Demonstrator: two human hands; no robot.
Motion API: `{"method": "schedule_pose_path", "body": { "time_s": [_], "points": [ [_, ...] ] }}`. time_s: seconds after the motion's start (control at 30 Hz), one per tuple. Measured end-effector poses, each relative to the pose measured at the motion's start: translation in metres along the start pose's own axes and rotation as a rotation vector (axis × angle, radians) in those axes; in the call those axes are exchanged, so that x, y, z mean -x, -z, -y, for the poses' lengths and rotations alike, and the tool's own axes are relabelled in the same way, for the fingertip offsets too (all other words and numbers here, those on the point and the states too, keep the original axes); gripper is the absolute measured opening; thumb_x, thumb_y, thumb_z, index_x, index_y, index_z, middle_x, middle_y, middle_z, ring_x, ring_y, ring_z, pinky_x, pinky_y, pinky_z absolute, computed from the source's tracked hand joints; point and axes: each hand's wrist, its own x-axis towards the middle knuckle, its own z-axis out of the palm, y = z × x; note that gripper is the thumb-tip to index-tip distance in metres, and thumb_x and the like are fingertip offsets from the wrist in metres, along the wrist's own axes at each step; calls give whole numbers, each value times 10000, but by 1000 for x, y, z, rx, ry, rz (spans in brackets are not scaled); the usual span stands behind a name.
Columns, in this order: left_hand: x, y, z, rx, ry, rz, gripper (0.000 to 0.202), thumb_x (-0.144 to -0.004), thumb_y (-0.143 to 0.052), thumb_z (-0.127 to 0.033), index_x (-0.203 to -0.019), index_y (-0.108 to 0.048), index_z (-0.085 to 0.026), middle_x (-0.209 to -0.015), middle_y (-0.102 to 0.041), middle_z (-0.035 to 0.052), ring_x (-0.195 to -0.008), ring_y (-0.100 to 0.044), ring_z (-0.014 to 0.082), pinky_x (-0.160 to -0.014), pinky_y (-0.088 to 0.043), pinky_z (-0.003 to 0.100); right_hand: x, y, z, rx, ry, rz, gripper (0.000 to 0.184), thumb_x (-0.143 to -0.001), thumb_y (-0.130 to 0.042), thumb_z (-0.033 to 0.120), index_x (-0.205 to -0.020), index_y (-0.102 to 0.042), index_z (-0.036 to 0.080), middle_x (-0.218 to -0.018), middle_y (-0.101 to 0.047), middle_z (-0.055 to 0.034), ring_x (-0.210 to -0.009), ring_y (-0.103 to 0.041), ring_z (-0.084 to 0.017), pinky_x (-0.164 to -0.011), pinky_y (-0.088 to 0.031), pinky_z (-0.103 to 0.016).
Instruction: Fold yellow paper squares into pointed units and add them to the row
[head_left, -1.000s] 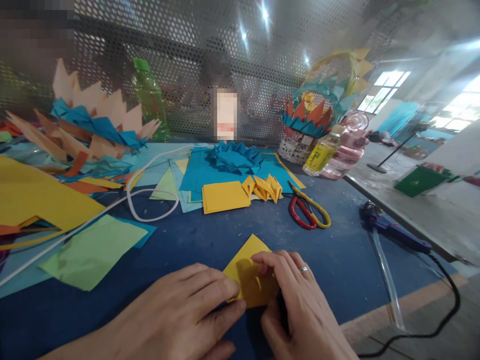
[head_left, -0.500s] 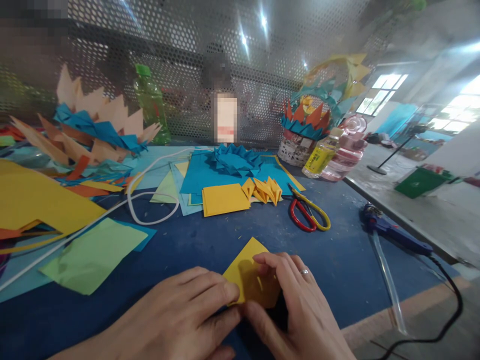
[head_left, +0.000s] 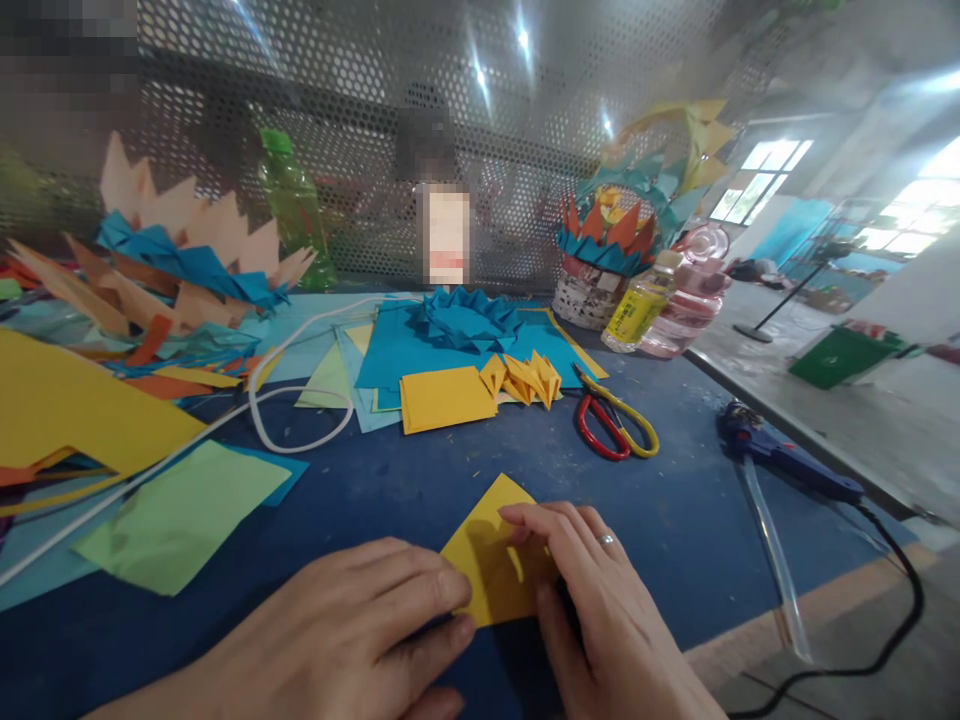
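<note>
A piece of yellow paper (head_left: 491, 580), with a point at its far end and a straight near edge, lies on the blue tabletop in front of me. My left hand (head_left: 390, 610) closes on its left corner, thumb and bent index finger together. On the right side, my right hand (head_left: 592, 580), which wears a ring, curls its fingers over the paper, with the thumb at the lower right edge; its grip is partly hidden. Beyond my hands lie a stack of yellow-orange paper rectangles (head_left: 448, 398) and a row of folded yellow-orange pieces (head_left: 525, 378).
Scissors (head_left: 616, 425) and a blue glue gun (head_left: 787, 462) with a clear stick and black cord lie to the right. A white cable (head_left: 255, 405) loops across papers at left. Behind stand a blue folded-paper ring (head_left: 472, 322), bottles (head_left: 641, 312) and a paper-crowned pot (head_left: 589, 295).
My right thumb has moved right, away from the left hand, baring the paper's near edge. The left hand keeps its hold on the left corner. The view has shifted slightly.
</note>
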Motion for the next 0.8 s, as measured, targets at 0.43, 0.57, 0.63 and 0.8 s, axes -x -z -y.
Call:
{"method": "schedule_pose_path", "body": {
  "time_s": [0.43, 0.57, 0.63, 0.8],
  "points": [
    [8, 10, 21, 103, 197, 253, 538, -878, -362, 31, -1319, -520, -235, -1387, -544, 59, -1280, -522, 172, -1075, -455, 310, 6, 5, -6, -36, 188, -58, 452, -882, -490, 4, -1152, -687, 308, -1104, -691, -12, -1020, -577, -205, -831, -496, -342],
    [5, 6, 25, 98, 136, 216, 527, -848, -376, 47, -1266, -552, -220, -1324, -588, 71, -1257, -526, 199, -1060, -449, 351, 6, 6, -4, -15, 239, -94, 446, -863, -529, 22, -1161, -700, 305, -1059, -731, 14, -982, -596, -195, -802, -499, -325],
    [5, 5, 26, 62, 127, 215, 489, -857, -398, 40, -1226, -584, -221, -1294, -614, 63, -1228, -552, 202, -1043, -461, 346, 5, 6, -2, 4, 262, -147, 413, -849, -533, 25, -1102, -725, 290, -1021, -747, 21, -949, -607, -187, -779, -500, -313],
    [5, 3, 28, 48, 128, 260, 413, -904, -438, -3, -1203, -610, -231, -1291, -629, 60, -1226, -567, 219, -1057, -463, 369, 2, 5, 4, 52, 304, -222, 392, -828, -520, 28, -1025, -744, 281, -963, -768, 29, -893, -626, -174, -752, -490, -305]
  ]
}}
